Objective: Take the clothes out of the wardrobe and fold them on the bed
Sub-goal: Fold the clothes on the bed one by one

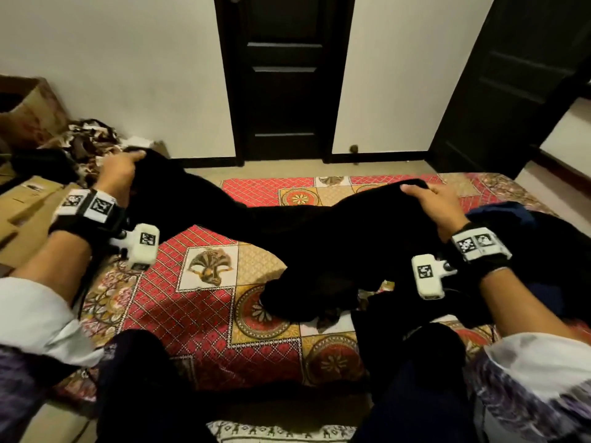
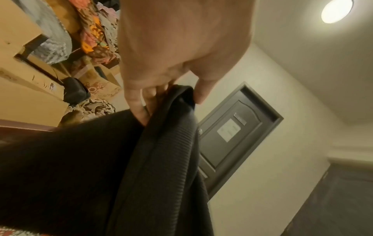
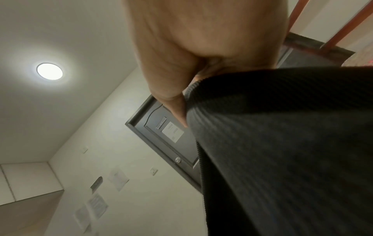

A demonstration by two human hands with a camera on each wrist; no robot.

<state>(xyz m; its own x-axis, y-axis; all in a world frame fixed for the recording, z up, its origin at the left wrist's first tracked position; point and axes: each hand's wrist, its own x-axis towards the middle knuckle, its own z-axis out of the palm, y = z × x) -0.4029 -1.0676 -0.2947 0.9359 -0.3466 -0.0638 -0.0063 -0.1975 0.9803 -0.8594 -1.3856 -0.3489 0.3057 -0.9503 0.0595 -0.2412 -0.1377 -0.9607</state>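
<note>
Evidently soft and limp, the black ribbed knit garment [image 1: 319, 238] sags between the left hand [image 1: 116, 174] and right hand [image 1: 439, 203], each grip pinching a top edge above the patterned red bed [image 1: 208, 314].

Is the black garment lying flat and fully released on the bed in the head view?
No: the left hand and the right hand each grip an end of the black garment, holding it stretched above the bed.
</note>
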